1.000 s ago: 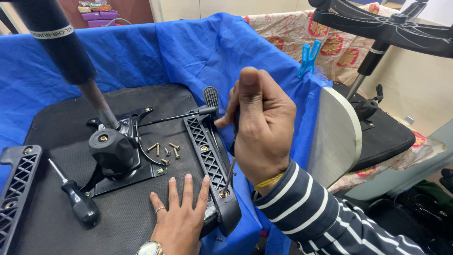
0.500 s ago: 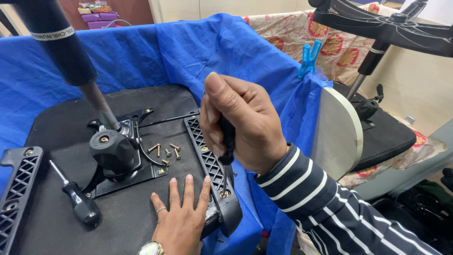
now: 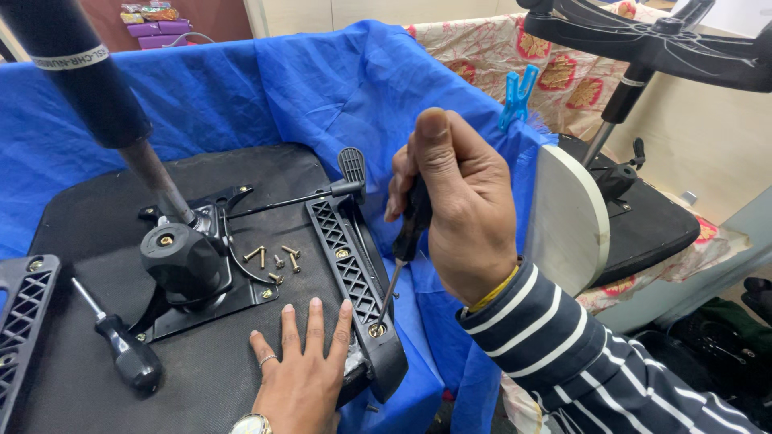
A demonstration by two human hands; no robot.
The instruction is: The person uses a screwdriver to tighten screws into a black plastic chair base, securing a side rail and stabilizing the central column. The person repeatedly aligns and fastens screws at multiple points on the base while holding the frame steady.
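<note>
The left hand (image 3: 301,370) lies flat, gripping nothing, beside the armrest bracket (image 3: 354,277). Just right, the screwdriver (image 3: 400,253) slants down onto the bracket's near screw (image 3: 375,329), fisted from above by the right hand (image 3: 458,213).

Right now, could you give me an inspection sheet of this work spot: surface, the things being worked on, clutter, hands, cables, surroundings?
Surface: upturned black chair seat lying on a blue cloth.
Job's things: screwdriver with its tip on a brass screw in the black armrest bracket; tilt mechanism with its gas column.
Clutter: loose brass screws; spare screwdriver.
Hands: right hand grips the screwdriver; left hand flat on the seat beside the bracket.
Cables: nothing seen.
Surroundings: blue clothes peg, floral cloth, second chair on the right.
</note>
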